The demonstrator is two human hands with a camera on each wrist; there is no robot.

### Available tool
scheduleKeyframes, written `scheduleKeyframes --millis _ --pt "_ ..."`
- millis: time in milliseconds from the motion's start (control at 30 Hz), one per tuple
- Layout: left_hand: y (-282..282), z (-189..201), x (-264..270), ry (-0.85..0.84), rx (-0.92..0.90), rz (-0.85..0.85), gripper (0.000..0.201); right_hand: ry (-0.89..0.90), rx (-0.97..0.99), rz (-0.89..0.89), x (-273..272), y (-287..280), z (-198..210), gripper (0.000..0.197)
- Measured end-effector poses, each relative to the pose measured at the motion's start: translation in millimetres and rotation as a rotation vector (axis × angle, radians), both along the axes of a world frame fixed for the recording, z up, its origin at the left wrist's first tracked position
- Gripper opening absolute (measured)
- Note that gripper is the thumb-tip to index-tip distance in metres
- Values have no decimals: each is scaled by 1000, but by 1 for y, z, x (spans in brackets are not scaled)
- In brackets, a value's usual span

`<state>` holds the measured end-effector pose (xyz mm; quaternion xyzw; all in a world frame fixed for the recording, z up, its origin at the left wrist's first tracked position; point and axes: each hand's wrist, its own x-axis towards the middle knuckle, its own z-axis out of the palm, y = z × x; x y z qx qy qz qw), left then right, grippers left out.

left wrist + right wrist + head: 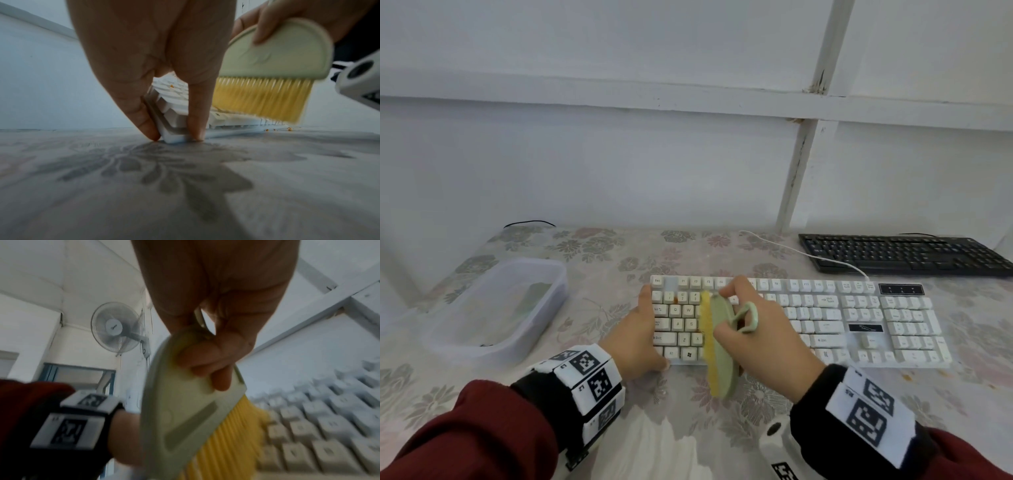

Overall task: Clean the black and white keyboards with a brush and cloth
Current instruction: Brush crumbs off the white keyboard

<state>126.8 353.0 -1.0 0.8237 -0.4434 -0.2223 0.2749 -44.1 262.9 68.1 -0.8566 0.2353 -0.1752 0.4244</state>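
The white keyboard lies across the flowered table, and the black keyboard lies behind it at the far right. My left hand grips the white keyboard's left end. In the left wrist view, the left hand pinches the keyboard's near corner between thumb and finger. My right hand holds a pale green brush with yellow bristles on edge over the left-hand keys. In the right wrist view, fingers curl round the brush body. Orange crumbs lie by the keyboard's front edge.
A translucent plastic tub stands at the left with something green inside. The white keyboard's cable runs back past the black keyboard. A white wall closes off the table's far edge. A few crumbs dot the cloth at the right.
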Motion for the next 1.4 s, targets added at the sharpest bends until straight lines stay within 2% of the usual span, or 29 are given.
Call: scheduleKeyframes --millis 133,267,533,667,867,1033,1233,1300,1400 --pt "-1 -2 1 -14 14 12 125 -77 40 -27 2 -3 18 21" --pt "-1 -2 0 -20 23 9 126 -189 -26 -91 23 -14 26 30" --pt "-2 -3 2 -19 37 10 126 -26 -8 0 15 -9 -6 25" --pt "-3 -4 4 -13 41 12 128 20 9 43 4 -2 -4 23" --pt "-2 -4 4 -4 18 -5 127 -188 -18 -96 29 -14 21 29" --pt "-2 -6 5 -15 4 -9 125 -56 -74 -19 32 -8 3 28" --pt "-3 -11 9 -12 14 -1 130 54 67 73 8 1 0 29" --pt "-3 -10 8 -14 16 1 128 19 103 67 8 -2 9 27" --pt "-3 -9 7 -26 14 -6 128 -128 133 -15 18 -9 22 28"
